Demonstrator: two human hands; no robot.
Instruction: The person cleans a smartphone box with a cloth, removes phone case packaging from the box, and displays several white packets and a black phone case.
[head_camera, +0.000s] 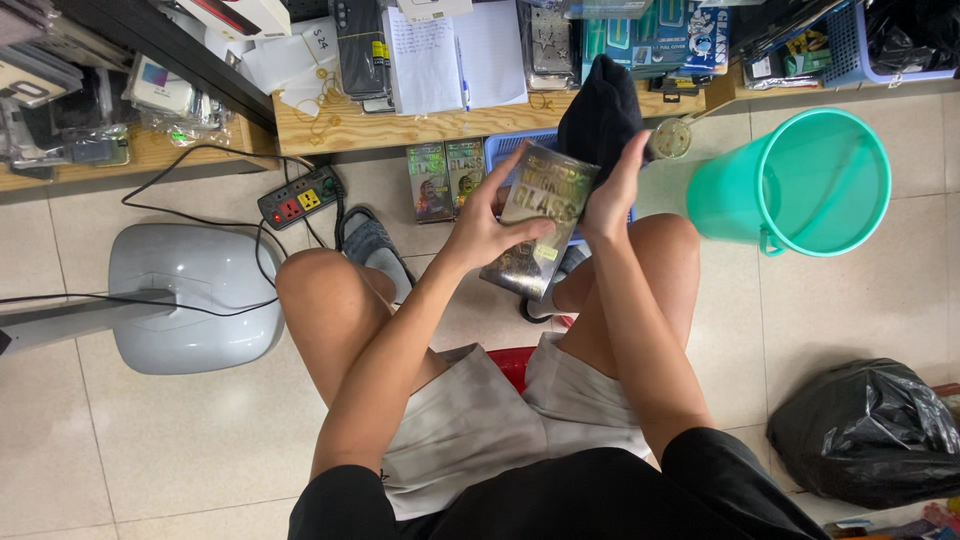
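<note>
Teal bucket (800, 185), blk bin bag (868, 432), grey fan base (195, 297), pwr strip (298, 197)

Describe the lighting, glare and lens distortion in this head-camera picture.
Head view: even indoor light with soft, faint shadows on the floor tiles; the glossy flat package held by the left hand and right hand catches glare; wide-angle lens bows the wooden shelf edge; focus looks sharp throughout.

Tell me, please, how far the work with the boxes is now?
Done: cannot tell; no finished pile shows. In hand: both hands, left and right, hold one flat shiny box above the knees. Left: two similar boxes stand on the floor beside a blue basket, untouched.
</note>
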